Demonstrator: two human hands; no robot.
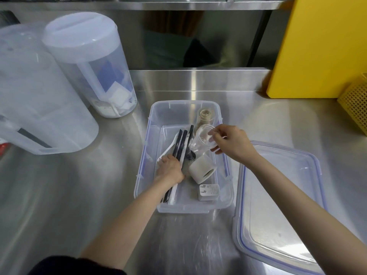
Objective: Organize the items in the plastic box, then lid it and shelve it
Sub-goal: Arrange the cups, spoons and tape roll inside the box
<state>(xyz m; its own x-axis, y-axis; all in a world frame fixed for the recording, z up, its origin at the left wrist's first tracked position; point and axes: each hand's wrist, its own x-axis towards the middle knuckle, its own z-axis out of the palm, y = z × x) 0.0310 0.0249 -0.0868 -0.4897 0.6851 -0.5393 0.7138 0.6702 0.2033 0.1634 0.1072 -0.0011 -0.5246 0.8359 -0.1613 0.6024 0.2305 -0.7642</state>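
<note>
A clear plastic box [168,108] stands open on the steel counter. Inside it my left hand [169,168] grips a bundle of long black straws [181,141] beside a white plastic spoon [168,146]. My right hand [231,141] holds a clear plastic cup [200,138] by its rim above the box's middle. A white tape roll [202,168] lies on its side below the cup, and a white charger plug [208,192] rests near the front wall. A small brownish bottle [206,115] stands at the back. The box's lid [278,205] lies flat to the right.
Two large translucent pitchers [93,62] stand at the left, one holding blue and white pieces. A yellow board [317,46] leans at the back right, with a yellow perforated basket [355,102] beside it. A steel shelf edge [198,4] runs overhead.
</note>
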